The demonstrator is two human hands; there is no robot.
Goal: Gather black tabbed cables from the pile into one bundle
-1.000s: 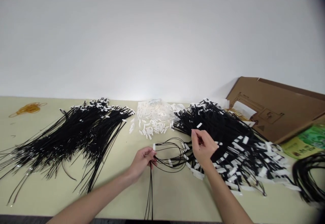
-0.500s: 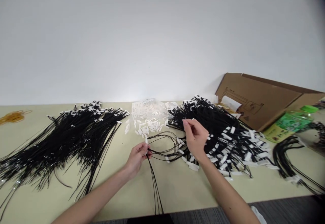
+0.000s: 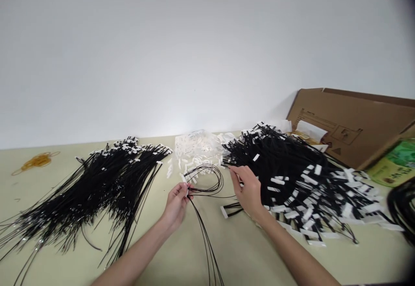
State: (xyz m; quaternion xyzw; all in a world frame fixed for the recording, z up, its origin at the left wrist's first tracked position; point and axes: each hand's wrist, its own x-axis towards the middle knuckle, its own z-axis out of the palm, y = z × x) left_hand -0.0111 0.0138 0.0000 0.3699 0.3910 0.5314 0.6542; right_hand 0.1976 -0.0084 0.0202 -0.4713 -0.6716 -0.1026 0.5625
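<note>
My left hand (image 3: 177, 201) pinches a white connector (image 3: 184, 178) from which several thin black wires run. Some of these wires (image 3: 212, 178) curve in loops to the right, while their other stretch hangs down toward the table's front. My right hand (image 3: 248, 186) is closed in a pinch, with a small dark wire tip (image 3: 226, 166) showing at its fingertips. One thin wire (image 3: 223, 197) stretches from the left hand toward the right hand. Close below the right hand lies a white connector on short black wires (image 3: 224, 212).
A pile of black wires (image 3: 94, 191) lies left, and a heap of wires with white connectors (image 3: 285, 160) right. Loose white connectors and a clear plastic bag (image 3: 201, 143) lie between. Yellow rubber bands (image 3: 37, 160), a cardboard box (image 3: 350, 126) and a green-labelled bottle (image 3: 395, 162) are farther out.
My right hand has moved a little down and toward the left hand. The wire loops have drawn in smaller, and the view has shifted slightly. My left hand keeps its hold.
</note>
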